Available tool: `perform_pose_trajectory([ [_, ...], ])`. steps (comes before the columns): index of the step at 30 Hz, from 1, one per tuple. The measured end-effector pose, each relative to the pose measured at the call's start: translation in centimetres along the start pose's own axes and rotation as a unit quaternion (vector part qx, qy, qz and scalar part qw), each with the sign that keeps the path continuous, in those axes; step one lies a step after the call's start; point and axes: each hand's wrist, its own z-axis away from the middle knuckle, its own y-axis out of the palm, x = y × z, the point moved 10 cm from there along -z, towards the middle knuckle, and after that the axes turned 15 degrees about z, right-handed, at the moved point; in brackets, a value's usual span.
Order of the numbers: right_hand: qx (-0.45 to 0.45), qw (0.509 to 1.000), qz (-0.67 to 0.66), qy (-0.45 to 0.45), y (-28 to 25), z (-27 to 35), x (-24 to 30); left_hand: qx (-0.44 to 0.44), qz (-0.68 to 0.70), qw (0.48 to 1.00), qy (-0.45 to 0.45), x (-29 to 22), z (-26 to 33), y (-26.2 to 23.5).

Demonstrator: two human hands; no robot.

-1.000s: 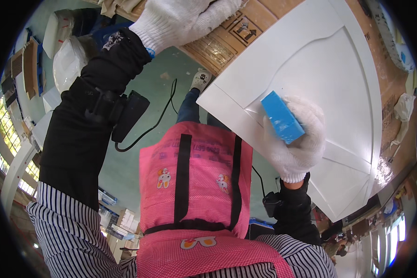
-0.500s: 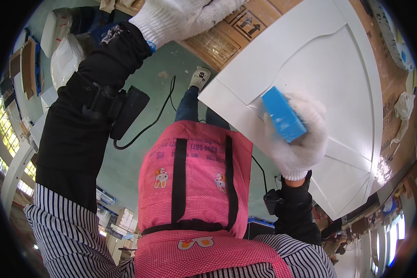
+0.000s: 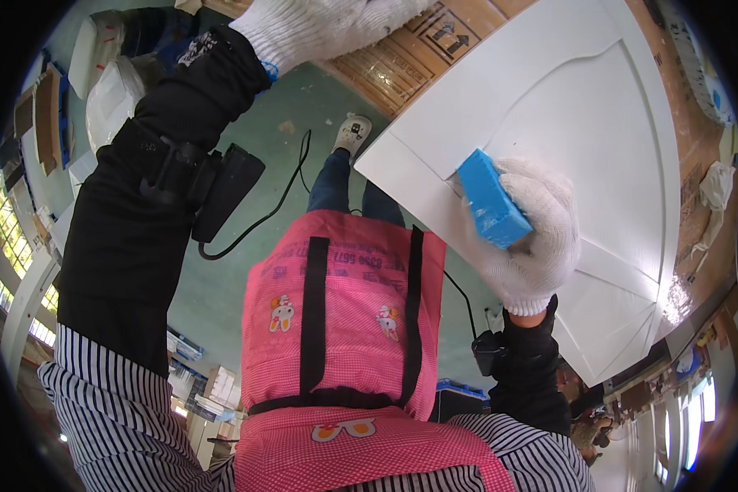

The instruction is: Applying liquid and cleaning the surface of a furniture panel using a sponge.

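Brown cardboard (image 3: 385, 78) lies under a white panel (image 3: 582, 107), upper right. Right of centre, the gloved right hand (image 3: 541, 234) clasps a blue block (image 3: 492, 198) over the panel; the left hand (image 3: 312, 29) is cropped at top, its grip unclear.

Wht panel (image 3: 582, 107) on brn cardboard sfc (image 3: 377, 78), corner out past edge.
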Motion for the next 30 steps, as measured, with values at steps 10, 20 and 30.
perform_pose_trajectory([
  [10, -0.041, 0.998, -0.019, 0.038, -0.1, -0.3, -0.8, 0.015, -0.011, 1.000, -0.015, 0.6, 0.1, 0.0],
  [20, -0.031, 0.999, 0.031, 0.002, -0.2, -1.0, -0.1, -0.006, 0.000, 1.000, 0.002, 0.5, 0.6, -0.4],
  [30, 0.047, 0.997, -0.003, -0.059, 1.6, -0.4, 1.4, -0.003, -0.010, 1.000, 0.003, 0.8, 0.8, -0.3],
])
